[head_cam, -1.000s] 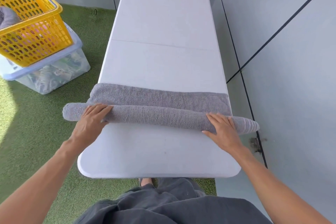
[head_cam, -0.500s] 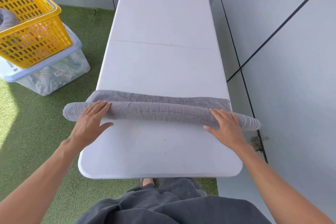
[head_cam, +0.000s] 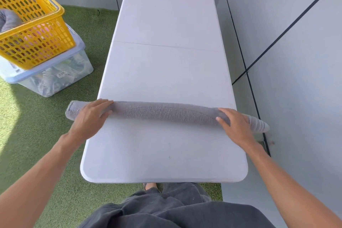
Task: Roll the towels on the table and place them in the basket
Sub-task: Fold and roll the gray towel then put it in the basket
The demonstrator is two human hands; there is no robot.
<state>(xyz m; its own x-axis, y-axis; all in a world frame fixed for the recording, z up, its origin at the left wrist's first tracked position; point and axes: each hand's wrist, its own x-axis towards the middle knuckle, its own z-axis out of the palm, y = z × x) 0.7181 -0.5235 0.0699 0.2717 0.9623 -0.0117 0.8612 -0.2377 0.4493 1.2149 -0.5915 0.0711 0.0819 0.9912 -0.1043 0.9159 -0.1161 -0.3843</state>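
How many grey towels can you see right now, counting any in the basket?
2. One rolled grey towel lies across the table under both hands; another sits in the yellow basket at far left. More may be hidden inside.

A rolled grey terry towel (head_cam: 166, 114) lies across the white plastic folding table (head_cam: 166, 72). Far left, a yellow perforated plastic basket (head_cam: 35, 29) sits on a clear lidded storage box (head_cam: 55, 74).

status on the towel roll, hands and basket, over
Left hand and right hand flat on grey towel. Towel fully rolled across table. Yellow basket left, nothing blocking.

clear storage bin (head_cam: 53, 77), green turf (head_cam: 24, 135), grey wall (head_cam: 296, 61)
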